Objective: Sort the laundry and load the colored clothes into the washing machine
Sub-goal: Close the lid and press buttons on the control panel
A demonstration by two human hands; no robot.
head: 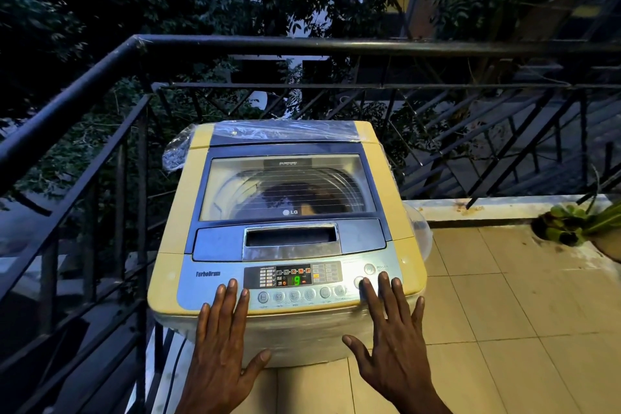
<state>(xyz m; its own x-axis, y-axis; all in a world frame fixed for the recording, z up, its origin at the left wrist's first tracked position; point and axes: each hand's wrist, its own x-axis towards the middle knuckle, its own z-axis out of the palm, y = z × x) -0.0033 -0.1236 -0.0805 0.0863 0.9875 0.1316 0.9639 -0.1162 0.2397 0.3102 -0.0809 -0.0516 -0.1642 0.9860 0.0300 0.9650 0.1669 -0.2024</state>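
Washing machine (285,222): top-loader, yellowed body, blue-grey top, standing in the balcony corner against the black railing (235,44). Lid (287,188) shut; through its clear window dark clothes (295,193) lie in the drum. Control panel (292,276) lit, green "9" on the display. Clear plastic wrap (178,151) bunched over the rear edge.

Left hand (221,346): flat, fingers spread, empty, fingertips on the front edge left of the panel. Right hand (393,343): flat, spread, empty, index fingertip at a round button near the power key.

Beige floor tiles (504,312) to the right. Potted plant (571,222) by the low ledge. Dark trees beyond.
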